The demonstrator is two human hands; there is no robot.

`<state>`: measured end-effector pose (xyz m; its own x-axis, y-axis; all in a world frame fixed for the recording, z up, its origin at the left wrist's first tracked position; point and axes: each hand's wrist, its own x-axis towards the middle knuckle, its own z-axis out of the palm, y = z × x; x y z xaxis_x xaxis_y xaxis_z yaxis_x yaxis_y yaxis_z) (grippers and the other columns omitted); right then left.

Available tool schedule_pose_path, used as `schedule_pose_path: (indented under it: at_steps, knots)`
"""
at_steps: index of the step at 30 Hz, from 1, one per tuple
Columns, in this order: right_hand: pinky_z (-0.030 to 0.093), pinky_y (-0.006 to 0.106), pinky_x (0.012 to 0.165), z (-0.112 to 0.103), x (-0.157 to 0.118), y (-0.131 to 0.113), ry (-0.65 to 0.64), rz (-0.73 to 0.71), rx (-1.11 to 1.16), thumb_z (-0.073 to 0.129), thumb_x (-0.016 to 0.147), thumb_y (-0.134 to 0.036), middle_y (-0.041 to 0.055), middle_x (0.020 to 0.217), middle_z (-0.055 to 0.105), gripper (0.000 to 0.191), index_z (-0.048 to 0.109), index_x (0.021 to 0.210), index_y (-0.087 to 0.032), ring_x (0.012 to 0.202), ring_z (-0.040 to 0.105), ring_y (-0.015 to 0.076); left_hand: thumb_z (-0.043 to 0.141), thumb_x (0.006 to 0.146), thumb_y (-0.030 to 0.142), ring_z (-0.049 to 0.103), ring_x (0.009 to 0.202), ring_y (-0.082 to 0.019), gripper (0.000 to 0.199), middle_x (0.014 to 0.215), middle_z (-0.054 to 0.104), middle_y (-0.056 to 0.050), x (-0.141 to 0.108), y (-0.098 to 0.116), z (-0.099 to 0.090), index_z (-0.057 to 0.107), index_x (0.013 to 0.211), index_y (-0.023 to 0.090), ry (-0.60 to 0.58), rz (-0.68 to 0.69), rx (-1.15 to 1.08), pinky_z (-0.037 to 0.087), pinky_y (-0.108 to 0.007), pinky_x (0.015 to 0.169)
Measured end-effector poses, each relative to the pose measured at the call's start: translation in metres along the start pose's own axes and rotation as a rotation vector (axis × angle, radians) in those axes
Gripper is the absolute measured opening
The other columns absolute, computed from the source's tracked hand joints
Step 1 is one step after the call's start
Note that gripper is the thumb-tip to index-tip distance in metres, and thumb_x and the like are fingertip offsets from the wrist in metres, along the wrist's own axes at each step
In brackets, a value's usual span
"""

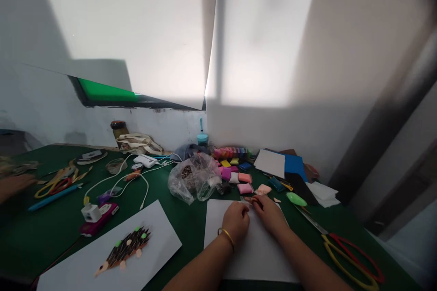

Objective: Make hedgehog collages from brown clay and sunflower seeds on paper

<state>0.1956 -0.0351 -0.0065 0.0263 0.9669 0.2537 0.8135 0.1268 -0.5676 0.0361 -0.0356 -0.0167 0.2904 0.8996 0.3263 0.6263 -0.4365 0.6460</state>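
Left hand [236, 223] curled, its grip unclear; right hand [268, 213] angled inward, pinching a brown piece [251, 200] at the paper [261, 257]'s far edge

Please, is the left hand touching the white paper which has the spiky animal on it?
Apart. The head view shows it plainly: a strip of green tabletop lies between the left hand and the spiky animal's paper.
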Motion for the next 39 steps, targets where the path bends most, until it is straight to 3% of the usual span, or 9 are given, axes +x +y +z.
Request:
schedule_pose_path:
  at_steps: [8, 30, 39]
  knots:
    - [0.04, 0.029, 0.081, 0.005, 0.0, 0.014, 0.005, -0.017, -0.049, 0.042, 0.084, -0.033, 0.0059, 0.106, 0.065, 0.031, 0.061, 0.106, -0.021, 0.098, 0.057, 0.0205, 0.047, 0.077, 0.013, 0.053, 0.087, -0.018, 0.02, 0.089, 0.059, -0.006, -0.005, 0.007, -0.001, 0.063, 0.086, 0.018, -0.029, 0.007, 0.058, 0.041, -0.029, 0.081]
    - [0.04, 0.026, 0.077, 0.004, -0.002, 0.009, 0.029, -0.015, 0.002, 0.042, 0.085, -0.034, 0.0041, 0.102, 0.064, 0.029, 0.062, 0.101, -0.022, 0.093, 0.057, 0.0184, 0.047, 0.077, 0.015, 0.053, 0.086, -0.019, 0.019, 0.089, 0.059, -0.007, -0.001, 0.005, 0.001, 0.064, 0.087, 0.018, -0.039, 0.011, 0.067, 0.04, -0.03, 0.08]
    - [0.04, 0.026, 0.077, 0.0, 0.005, 0.009, 0.013, 0.031, 0.065, 0.041, 0.084, -0.035, 0.0052, 0.104, 0.064, 0.031, 0.062, 0.102, -0.021, 0.093, 0.057, 0.0187, 0.05, 0.071, 0.013, 0.05, 0.089, -0.02, 0.02, 0.093, 0.056, -0.006, -0.003, 0.003, -0.002, 0.06, 0.088, 0.019, -0.058, 0.051, 0.084, 0.039, -0.03, 0.081]
